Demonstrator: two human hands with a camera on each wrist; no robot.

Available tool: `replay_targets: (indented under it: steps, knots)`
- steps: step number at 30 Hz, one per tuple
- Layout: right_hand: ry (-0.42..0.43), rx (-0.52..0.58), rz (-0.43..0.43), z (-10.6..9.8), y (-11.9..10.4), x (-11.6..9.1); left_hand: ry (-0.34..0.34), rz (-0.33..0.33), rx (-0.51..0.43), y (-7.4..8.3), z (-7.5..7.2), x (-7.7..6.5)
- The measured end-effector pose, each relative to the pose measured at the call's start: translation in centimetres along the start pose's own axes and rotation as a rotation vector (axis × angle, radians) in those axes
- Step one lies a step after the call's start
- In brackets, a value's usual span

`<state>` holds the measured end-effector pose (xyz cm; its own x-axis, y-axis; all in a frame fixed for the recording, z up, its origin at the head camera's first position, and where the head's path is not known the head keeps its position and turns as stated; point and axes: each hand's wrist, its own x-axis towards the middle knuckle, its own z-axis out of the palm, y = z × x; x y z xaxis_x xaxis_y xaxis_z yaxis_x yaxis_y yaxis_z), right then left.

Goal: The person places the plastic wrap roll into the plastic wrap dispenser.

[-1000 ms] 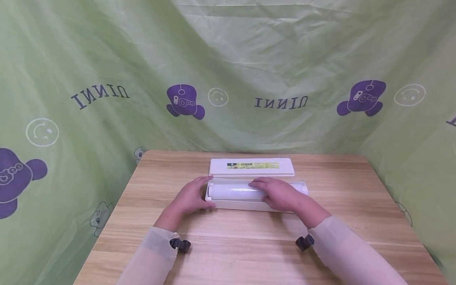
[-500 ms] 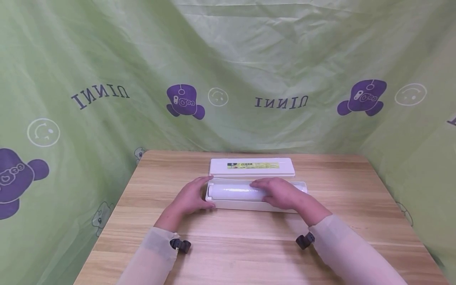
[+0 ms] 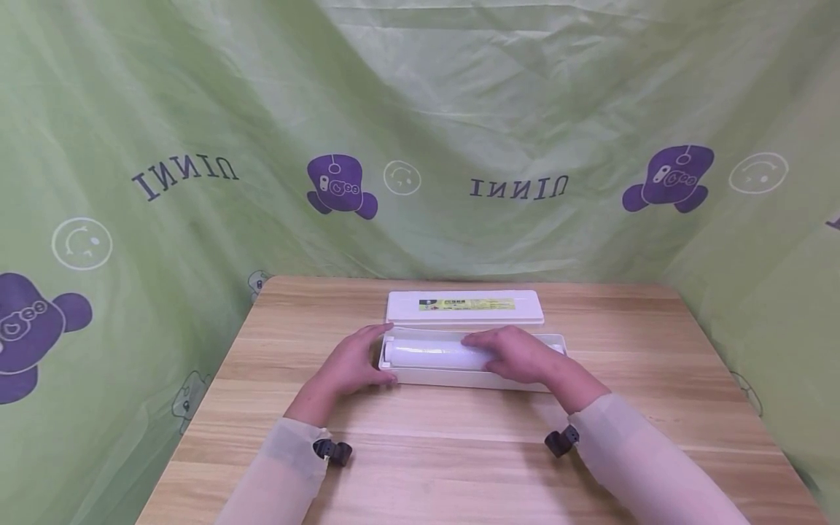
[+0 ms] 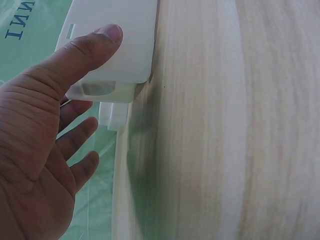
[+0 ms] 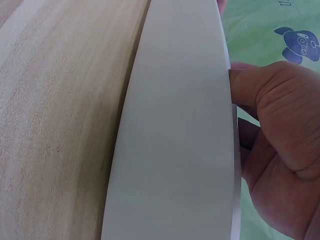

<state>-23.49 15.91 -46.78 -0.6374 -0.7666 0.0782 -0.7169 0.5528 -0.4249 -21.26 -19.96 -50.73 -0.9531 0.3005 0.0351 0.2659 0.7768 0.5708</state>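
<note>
A long white box [image 3: 453, 378] stands uncovered on the table, holding a shiny white roll [image 3: 429, 355] that looks like cling film. My left hand [image 3: 354, 362] grips the box's left end, the thumb on the front wall and a finger at the far side; the left wrist view shows the other fingers spread loosely past the box end [image 4: 117, 60]. Over the right part of the roll, my right hand [image 3: 518, 356] holds it with thumb and fingers. In the right wrist view, the front wall [image 5: 175, 130] hides the roll, and the fingers reach in over its edge.
Right behind the box lies a white lid [image 3: 402, 310] with a yellow-green label [image 3: 466, 304]. The wooden table [image 3: 420, 467] ends at a green printed curtain [image 3: 420, 226], which hangs behind it and at both sides.
The right hand shifts very slightly to the right on the roll, and the roll appears to have settled a little lower in the box. The left hand keeps its place.
</note>
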Motion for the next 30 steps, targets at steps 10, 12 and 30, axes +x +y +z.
replay_targets:
  steps: [10,12,30]
  knots:
    - [-0.003,0.022,0.013,0.0,0.0,0.0,-0.006,0.0,0.009,-0.2,0.1,0.0]
    - [-0.005,0.023,0.023,-0.1,0.0,0.0,-0.004,0.004,0.008,-0.2,0.1,0.1]
    - [-0.002,0.081,0.191,-1.1,0.2,-0.6,-0.002,0.0,-0.009,0.0,0.0,0.0]
